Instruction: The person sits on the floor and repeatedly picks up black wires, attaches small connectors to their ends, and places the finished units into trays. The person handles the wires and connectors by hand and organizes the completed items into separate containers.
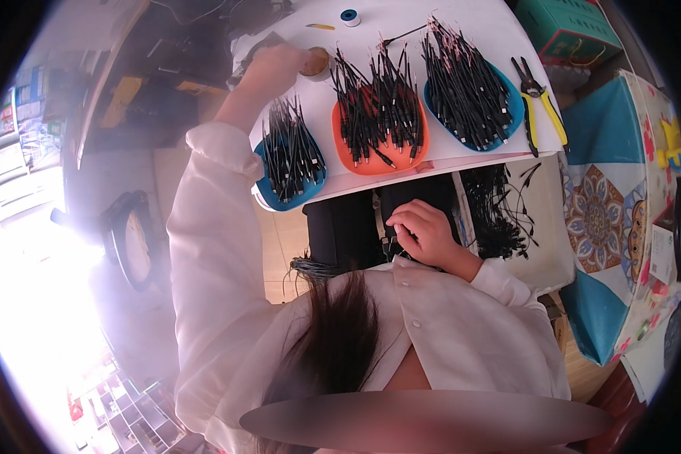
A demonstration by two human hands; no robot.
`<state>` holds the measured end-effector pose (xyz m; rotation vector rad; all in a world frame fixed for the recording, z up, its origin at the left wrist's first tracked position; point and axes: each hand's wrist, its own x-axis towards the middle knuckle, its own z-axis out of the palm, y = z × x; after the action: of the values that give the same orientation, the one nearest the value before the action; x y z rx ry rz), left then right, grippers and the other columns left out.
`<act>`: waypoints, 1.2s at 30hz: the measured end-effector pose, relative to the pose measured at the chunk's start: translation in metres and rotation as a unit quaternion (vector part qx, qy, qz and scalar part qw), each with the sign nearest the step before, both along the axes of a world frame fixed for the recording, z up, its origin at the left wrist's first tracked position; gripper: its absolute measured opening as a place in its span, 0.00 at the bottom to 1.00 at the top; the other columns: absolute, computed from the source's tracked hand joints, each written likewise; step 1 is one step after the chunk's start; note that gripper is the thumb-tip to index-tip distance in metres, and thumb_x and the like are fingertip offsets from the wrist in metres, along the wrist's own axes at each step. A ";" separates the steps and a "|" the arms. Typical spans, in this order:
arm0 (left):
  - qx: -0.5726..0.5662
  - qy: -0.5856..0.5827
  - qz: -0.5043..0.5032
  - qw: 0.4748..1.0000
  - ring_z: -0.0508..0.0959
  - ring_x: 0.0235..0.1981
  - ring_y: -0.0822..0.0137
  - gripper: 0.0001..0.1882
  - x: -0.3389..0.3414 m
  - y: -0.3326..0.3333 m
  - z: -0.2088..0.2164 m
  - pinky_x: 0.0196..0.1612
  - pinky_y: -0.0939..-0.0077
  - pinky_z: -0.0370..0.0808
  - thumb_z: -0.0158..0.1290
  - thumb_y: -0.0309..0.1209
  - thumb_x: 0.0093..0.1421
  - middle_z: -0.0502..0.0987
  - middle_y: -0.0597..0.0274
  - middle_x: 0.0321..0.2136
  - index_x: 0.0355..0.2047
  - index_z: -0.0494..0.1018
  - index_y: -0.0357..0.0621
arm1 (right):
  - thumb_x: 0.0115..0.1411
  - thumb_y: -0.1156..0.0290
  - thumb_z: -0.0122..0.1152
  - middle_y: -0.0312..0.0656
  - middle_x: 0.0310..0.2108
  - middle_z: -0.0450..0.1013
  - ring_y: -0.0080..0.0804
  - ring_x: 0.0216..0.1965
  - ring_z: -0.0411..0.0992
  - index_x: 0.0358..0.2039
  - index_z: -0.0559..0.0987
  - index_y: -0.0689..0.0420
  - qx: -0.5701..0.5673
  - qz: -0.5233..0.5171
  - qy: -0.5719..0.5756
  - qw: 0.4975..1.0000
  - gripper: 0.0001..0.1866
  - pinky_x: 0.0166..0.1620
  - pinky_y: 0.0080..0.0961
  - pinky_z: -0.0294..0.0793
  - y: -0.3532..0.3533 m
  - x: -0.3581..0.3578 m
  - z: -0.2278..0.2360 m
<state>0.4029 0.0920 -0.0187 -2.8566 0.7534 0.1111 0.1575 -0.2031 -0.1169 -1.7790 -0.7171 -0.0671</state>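
Note:
My left hand (274,69) reaches to the far left of the white table, its fingers bent together beside a small round container (315,63) with brownish contents. Whatever those fingers hold, if anything, is too small to make out. Over my lap, my right hand (429,233) is closed with curled fingers, and nothing shows in it. Short black cables with plugs lie bundled in three shallow trays: a small blue tray (284,204), an orange tray (371,168) in the middle, and a blue tray (516,102) on the right. Many cables have bare wire tips pointing to the far side.
Yellow-handled pliers or wire strippers (537,106) lie at the table's right edge. A solder-like spool (349,17) stands at the back. More black cables (499,208) hang below the table on the right. A patterned cloth-covered surface (598,204) and a green box (571,30) are farther right.

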 end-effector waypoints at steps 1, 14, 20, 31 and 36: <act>0.003 0.001 -0.001 1.000 0.78 0.35 0.46 0.08 0.001 0.000 -0.001 0.40 0.56 0.75 0.50 0.27 0.58 0.78 0.46 0.29 0.36 0.77 0.41 | 0.51 0.79 0.58 0.39 0.31 0.75 0.38 0.31 0.73 0.29 0.77 0.59 -0.001 0.002 0.002 1.000 0.04 0.34 0.31 0.75 0.000 0.000 0.000; -0.117 -0.038 0.040 0.992 0.78 0.34 0.46 0.07 -0.022 0.029 0.028 0.37 0.60 0.74 0.53 0.29 0.58 0.78 0.48 0.30 0.35 0.76 0.40 | 0.50 0.79 0.58 0.40 0.31 0.74 0.39 0.30 0.73 0.30 0.77 0.58 -0.003 -0.002 -0.004 1.000 0.05 0.33 0.31 0.75 -0.001 -0.001 0.001; -0.124 -0.057 0.084 0.987 0.78 0.32 0.47 0.08 -0.018 0.073 0.038 0.37 0.64 0.75 0.54 0.24 0.56 0.79 0.48 0.30 0.36 0.77 0.40 | 0.49 0.80 0.59 0.40 0.31 0.74 0.40 0.30 0.73 0.30 0.77 0.58 -0.008 0.005 -0.002 1.000 0.06 0.33 0.31 0.75 0.001 0.000 0.002; -0.158 -0.070 0.118 0.978 0.78 0.28 0.46 0.06 0.000 0.088 0.021 0.33 0.64 0.74 0.55 0.25 0.56 0.77 0.46 0.25 0.35 0.77 0.39 | 0.49 0.81 0.58 0.41 0.29 0.74 0.39 0.29 0.73 0.29 0.77 0.59 -0.006 -0.003 -0.007 1.000 0.05 0.32 0.31 0.75 0.005 0.001 0.004; -0.170 -0.047 0.146 0.974 0.77 0.32 0.45 0.07 0.004 0.089 0.019 0.36 0.58 0.73 0.52 0.30 0.58 0.78 0.46 0.28 0.34 0.78 0.43 | 0.49 0.80 0.58 0.41 0.29 0.74 0.39 0.29 0.73 0.29 0.77 0.59 -0.005 0.000 -0.003 1.000 0.06 0.33 0.31 0.75 0.005 0.002 0.004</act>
<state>0.4072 0.1812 0.0002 -3.2535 0.3567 -0.1249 0.1596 -0.1981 -0.1127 -1.7882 -0.7217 -0.0687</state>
